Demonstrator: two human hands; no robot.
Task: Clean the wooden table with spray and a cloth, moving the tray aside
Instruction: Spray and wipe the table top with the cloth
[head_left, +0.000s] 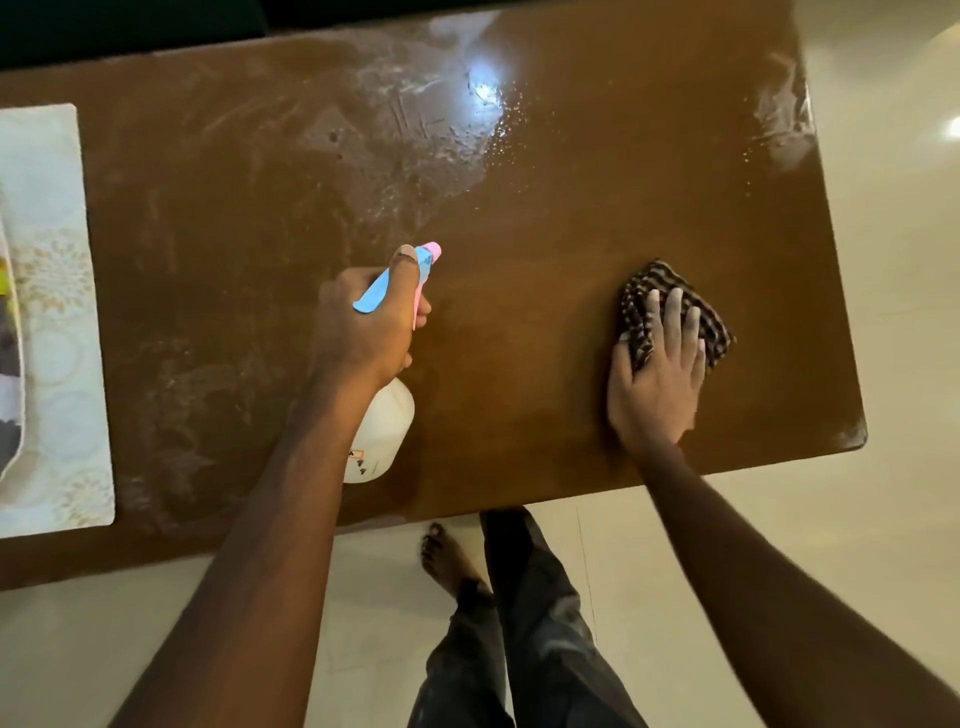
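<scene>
left hand (363, 327) grips spray bottle (382, 431) (nozzle forward) | right hand (657, 379) presses cloth (670, 312)

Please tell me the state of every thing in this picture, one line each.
spray bottle: gripped by the left hand, nozzle pointing away.
cloth: bunched, pressed on the table by the right hand, fingers straight.
table: wet drops and smears on its far part.
mat: flat at the table's left end.

Glossy wooden table (519, 218), checked cloth (670, 291)
</scene>
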